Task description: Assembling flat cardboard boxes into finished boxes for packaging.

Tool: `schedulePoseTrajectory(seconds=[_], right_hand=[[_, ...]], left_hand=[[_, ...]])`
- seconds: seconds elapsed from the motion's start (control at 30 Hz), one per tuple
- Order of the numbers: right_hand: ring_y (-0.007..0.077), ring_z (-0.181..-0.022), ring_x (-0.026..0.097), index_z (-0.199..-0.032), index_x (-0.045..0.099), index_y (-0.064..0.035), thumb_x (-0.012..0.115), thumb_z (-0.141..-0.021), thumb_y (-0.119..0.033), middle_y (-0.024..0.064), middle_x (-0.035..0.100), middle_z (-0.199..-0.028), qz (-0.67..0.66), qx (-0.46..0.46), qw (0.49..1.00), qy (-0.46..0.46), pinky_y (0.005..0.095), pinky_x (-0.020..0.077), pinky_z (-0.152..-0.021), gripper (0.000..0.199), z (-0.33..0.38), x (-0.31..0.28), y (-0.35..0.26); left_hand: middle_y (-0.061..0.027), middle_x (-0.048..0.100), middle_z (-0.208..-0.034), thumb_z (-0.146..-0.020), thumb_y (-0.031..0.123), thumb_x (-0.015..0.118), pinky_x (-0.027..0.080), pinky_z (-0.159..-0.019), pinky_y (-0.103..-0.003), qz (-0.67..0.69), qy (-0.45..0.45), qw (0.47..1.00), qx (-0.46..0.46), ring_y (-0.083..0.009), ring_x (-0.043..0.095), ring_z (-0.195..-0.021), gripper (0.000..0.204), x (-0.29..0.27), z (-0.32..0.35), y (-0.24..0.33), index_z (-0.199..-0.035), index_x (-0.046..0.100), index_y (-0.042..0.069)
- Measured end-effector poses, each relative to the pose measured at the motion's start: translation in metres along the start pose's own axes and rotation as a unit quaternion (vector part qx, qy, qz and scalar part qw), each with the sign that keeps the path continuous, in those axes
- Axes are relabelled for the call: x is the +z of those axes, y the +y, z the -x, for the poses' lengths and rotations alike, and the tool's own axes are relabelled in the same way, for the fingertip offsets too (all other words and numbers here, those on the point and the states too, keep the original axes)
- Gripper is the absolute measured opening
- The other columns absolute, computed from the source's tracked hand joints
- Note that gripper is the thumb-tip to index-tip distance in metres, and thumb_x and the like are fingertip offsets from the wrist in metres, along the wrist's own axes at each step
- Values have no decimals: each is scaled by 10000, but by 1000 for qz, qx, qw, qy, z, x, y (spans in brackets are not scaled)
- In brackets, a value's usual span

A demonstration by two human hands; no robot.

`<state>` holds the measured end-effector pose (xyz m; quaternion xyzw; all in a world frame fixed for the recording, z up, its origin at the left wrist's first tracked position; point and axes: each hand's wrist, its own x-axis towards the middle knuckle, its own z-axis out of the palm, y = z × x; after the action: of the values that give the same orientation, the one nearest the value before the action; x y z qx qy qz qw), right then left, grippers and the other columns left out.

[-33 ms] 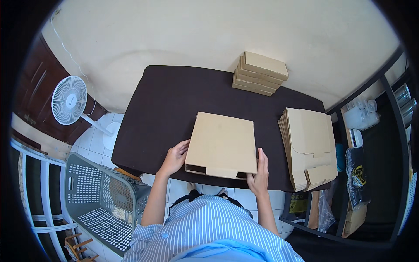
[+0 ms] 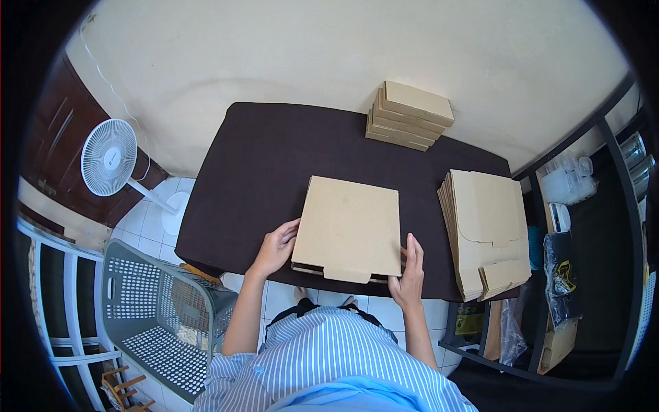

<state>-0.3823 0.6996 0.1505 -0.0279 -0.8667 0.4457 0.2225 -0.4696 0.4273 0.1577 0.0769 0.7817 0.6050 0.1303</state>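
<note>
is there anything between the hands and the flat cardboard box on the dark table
Nothing visible. The left hand touches the left edge of the cardboard box and the right hand its right front corner. The stack of flat cardboard blanks and the stack of folded boxes lie apart on the dark table.

A home corner used as your box-folding station.
You work at a dark table (image 2: 274, 158) against a plain wall, amid flat cardboard blanks (image 2: 487, 226), folded boxes (image 2: 410, 115), a standing fan (image 2: 110, 158), and a laundry basket (image 2: 158, 316).
</note>
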Motion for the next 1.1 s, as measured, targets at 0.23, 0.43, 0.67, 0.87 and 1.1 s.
schedulePoseTrajectory(seconds=[0.23,0.43,0.67,0.87,1.1], right_hand=[[323,-1063,520,-1166,527,-114,594,-646,-87,157,407,-1270,52,-21,994,-97,386,486,-835,525,16,-5,7],[329,-1065,513,-1156,529,-112,683,-648,-206,163,406,-1266,61,-4,992,-108,393,488,-822,540,22,-2,8],[321,-1127,455,-1113,566,-117,732,-633,-288,160,413,-1259,74,-38,992,-97,404,430,-892,535,23,2,14],[317,-1176,412,-1104,582,-155,763,-586,-341,141,430,-1254,77,-119,980,-140,453,347,-972,579,12,2,-5],[309,-1205,387,-1060,618,-173,763,-574,-285,107,478,-1218,74,-124,977,-155,470,310,-999,519,17,10,5]], left_hand=[[-173,507,-1194,-856,-23,448,393,-954,-323,5,-12,1000,-1,-245,481,-1134,357,-1,0,-5,-1214,438,-24],[-164,515,-1185,-863,-10,433,401,-943,-326,12,11,1000,6,-260,488,-1127,348,1,4,-12,-1211,441,-19],[-129,306,-1373,-761,215,630,329,-992,-433,-77,-4,995,61,-287,287,-1275,529,8,31,20,-1234,453,57],[-75,349,-1358,-554,383,773,137,-1071,-497,-373,-104,898,209,-272,236,-1300,751,28,36,29,-1212,496,152],[-30,491,-1243,-563,315,782,134,-1062,-521,-362,-91,903,210,-248,334,-1255,595,35,34,14,-1099,579,155]])
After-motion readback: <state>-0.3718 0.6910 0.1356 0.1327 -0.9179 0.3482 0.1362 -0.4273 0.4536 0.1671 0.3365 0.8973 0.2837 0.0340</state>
